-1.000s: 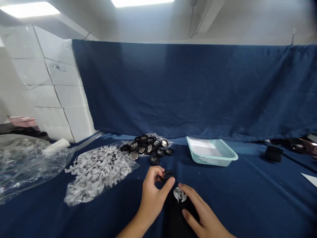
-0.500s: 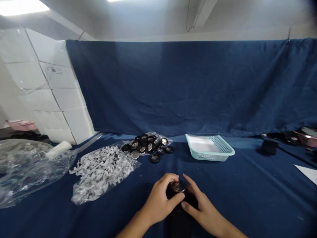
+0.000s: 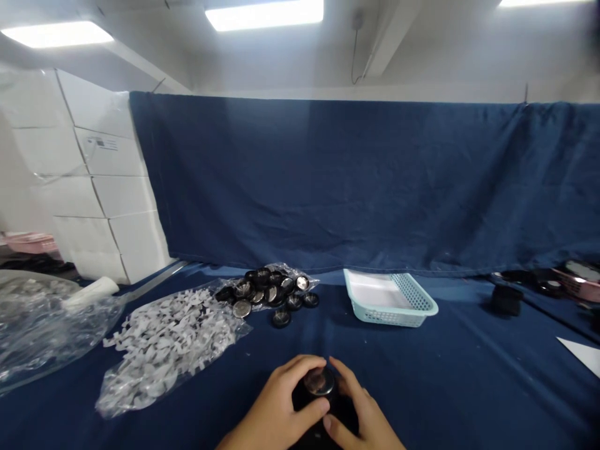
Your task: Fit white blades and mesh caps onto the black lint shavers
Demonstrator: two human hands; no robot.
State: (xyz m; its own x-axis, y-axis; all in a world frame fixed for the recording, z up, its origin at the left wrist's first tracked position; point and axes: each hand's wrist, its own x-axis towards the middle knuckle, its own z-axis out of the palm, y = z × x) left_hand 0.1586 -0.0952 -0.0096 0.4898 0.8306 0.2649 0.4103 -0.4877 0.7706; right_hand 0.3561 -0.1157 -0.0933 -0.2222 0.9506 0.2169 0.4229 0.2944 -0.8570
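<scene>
A round black cap with a shiny top [image 3: 319, 381] sits on a dark object at the lower middle, whose shape is hard to make out. My left hand [image 3: 285, 406] curls round the cap's left side, with thumb and index finger at its edge. On the other side my right hand [image 3: 359, 412] is bent round the cap and the dark object, its fingertips close to those of my left hand. Farther back lies a pile of similar round black caps [image 3: 262, 286], partly on clear plastic.
Small white pieces [image 3: 164, 344] lie on a plastic bag at the left. A light-blue basket [image 3: 394, 317] stands at the back right. White boxes [image 3: 131, 237] are stacked at left, beside a blue curtain [image 3: 328, 187]. A black object [image 3: 507, 300] sits at right.
The view has tilted up and shifted slightly, so the table things appear lower. Both hands remain round the cap, and my right hand appears closer to my left.
</scene>
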